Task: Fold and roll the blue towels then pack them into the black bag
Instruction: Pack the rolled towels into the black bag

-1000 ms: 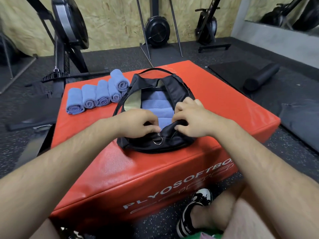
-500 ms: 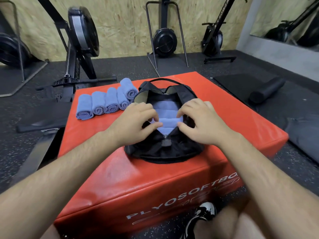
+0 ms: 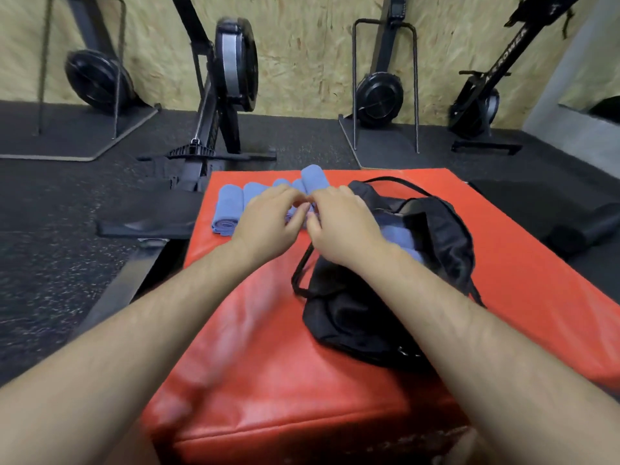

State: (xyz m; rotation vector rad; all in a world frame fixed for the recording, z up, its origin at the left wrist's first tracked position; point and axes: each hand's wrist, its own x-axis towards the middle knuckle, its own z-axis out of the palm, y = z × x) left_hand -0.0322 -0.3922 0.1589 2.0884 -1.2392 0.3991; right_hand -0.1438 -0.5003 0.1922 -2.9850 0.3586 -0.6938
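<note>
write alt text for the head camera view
A person's left hand and right hand are close together over a row of rolled blue towels on a red box. Beside them lies an open black bag with more towels inside.

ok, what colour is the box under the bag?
Red. The box shows best in the head view, under the black bag.

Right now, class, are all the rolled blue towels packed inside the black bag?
No, several rolled blue towels lie in a row on the red box, beside the black bag.
</note>
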